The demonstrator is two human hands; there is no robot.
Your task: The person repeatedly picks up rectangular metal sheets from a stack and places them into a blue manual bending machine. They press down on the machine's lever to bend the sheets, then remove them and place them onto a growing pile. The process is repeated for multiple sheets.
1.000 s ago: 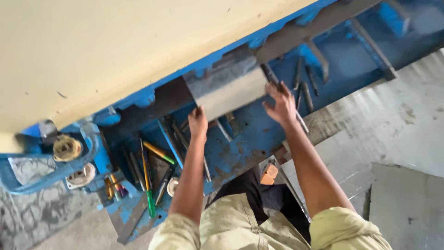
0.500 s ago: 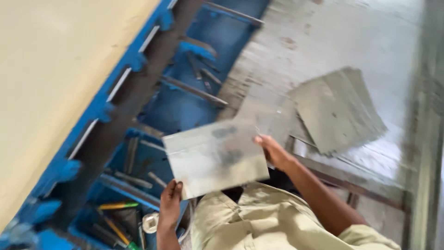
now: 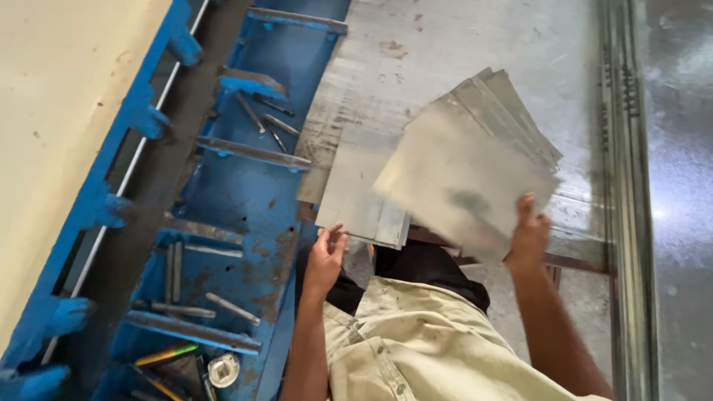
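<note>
Metal sheet pinched at its lower corner by right hand fingers, over sheet stack; left hand fingers loosely curled, empty, beside stack edge.

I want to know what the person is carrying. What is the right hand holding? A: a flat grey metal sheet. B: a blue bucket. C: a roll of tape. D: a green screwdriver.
A: the right hand grips the lower edge of a flat grey metal sheet, held over a stack of similar sheets on the floor.
</note>
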